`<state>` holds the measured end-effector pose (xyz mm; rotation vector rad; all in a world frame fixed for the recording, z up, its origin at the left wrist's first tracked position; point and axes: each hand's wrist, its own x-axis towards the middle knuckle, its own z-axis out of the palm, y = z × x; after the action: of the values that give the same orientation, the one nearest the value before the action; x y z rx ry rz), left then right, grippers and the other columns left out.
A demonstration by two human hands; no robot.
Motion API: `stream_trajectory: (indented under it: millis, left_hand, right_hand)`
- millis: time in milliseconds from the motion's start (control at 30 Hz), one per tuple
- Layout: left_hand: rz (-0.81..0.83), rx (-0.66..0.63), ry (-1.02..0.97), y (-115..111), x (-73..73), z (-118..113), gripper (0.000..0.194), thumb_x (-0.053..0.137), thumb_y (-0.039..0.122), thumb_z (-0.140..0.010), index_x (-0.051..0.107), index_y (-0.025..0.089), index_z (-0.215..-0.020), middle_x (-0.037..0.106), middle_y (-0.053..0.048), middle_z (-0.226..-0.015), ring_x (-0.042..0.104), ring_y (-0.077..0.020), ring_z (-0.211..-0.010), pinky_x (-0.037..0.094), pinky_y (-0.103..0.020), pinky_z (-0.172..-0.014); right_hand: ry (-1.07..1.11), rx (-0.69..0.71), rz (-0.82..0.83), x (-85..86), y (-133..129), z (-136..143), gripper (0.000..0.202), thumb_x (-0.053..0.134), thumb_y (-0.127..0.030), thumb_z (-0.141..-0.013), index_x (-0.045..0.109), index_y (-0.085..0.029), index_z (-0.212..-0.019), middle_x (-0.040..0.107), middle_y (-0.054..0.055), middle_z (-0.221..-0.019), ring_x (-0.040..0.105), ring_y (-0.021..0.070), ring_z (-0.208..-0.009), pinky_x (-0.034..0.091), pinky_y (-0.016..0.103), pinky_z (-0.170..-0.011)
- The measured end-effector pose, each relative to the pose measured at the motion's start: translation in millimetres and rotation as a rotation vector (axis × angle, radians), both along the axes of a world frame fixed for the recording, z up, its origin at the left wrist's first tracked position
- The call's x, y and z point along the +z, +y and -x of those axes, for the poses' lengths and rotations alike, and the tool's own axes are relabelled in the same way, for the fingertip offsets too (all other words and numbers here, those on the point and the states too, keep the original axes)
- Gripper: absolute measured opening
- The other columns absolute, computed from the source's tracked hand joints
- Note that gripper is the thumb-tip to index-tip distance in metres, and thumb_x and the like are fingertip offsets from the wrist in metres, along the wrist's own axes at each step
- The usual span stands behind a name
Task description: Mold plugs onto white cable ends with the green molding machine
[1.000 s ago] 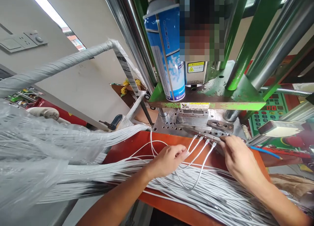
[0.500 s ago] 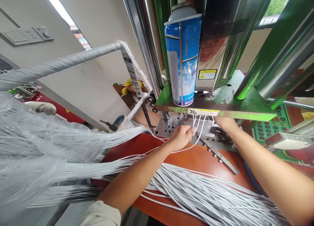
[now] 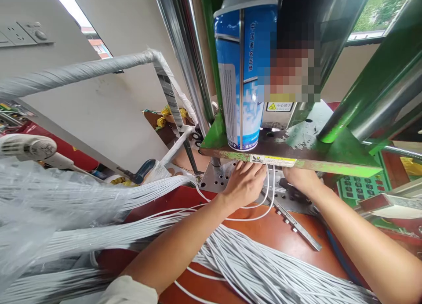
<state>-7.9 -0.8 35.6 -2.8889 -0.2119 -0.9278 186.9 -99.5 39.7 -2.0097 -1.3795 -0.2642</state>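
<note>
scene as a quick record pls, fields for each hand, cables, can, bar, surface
left hand: left hand beside the white cables, fingertips at the green plate's edge; grip unclear
right hand: right hand reaching under the green plate, fingers hidden
cables: two white cables hang in loops from under the plate, between the hands
can: blue spray can standing on the green plate
bar: metal bar lying slantwise, near end over the tabletop
surface: orange tabletop, partly covered by a cable bundle
</note>
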Motion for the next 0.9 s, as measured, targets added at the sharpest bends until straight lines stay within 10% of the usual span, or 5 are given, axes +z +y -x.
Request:
stream_trajectory:
  millis: [233,433,633,767,900]
  left_hand:
    - [0.103,0.148,-0.134,1,-5.7,6,0.024,0.056,0.024,-0.098,0.063,0.019,-0.12,0.07,-0.014,-0.114,0.065,-0.0296,-0.109,0.048,-0.044,-0.095]
    - [0.757,0.1,-0.223,4,-29.5,-2,0.021,0.065,0.032,-0.094,0.054,0.022,-0.107,0.066,0.002,-0.067,0.063,-0.017,-0.06,0.046,-0.029,-0.061]
    - [1.27,-0.085,-0.349,9,-20.5,-2,0.025,0.057,0.038,-0.096,0.05,0.02,-0.08,0.067,-0.001,-0.068,0.06,-0.0118,-0.054,0.047,-0.024,-0.054]
    - [1.21,-0.073,-0.388,15,-19.7,1,0.037,0.052,0.042,-0.1,0.056,0.019,-0.071,0.065,-0.003,-0.066,0.059,-0.0122,-0.056,0.047,-0.025,-0.057]
    - [0.809,0.125,-0.347,17,-27.1,1,0.025,0.058,0.031,-0.095,0.056,0.021,-0.072,0.061,-0.001,-0.062,0.057,-0.0138,-0.057,0.042,-0.027,-0.059]
  right_hand:
    - [-0.339,0.09,0.151,-5.1,-34,67,0.039,0.043,-0.018,-0.1,0.06,-0.011,-0.134,0.062,0.018,-0.131,0.053,0.035,-0.117,0.044,0.049,-0.098]
    - [-0.318,0.059,0.142,1.4,-21,70,0.035,0.041,-0.012,-0.095,0.066,-0.012,-0.121,0.066,0.017,-0.112,0.055,0.0328,-0.105,0.043,0.045,-0.092]
    - [-0.401,-0.06,0.124,-1.3,-11,77,0.03,0.051,-0.024,-0.096,0.065,-0.009,-0.118,0.066,0.019,-0.111,0.056,0.0339,-0.101,0.041,0.045,-0.088]
    - [-0.47,-0.079,0.177,-2.9,-8,78,0.029,0.053,-0.02,-0.094,0.067,-0.011,-0.117,0.068,0.018,-0.106,0.058,0.0329,-0.095,0.041,0.043,-0.084]
    - [-0.48,-0.05,0.204,-1.7,-8,74,0.032,0.052,-0.015,-0.09,0.068,-0.011,-0.118,0.07,0.016,-0.106,0.06,0.0317,-0.095,0.04,0.042,-0.084]
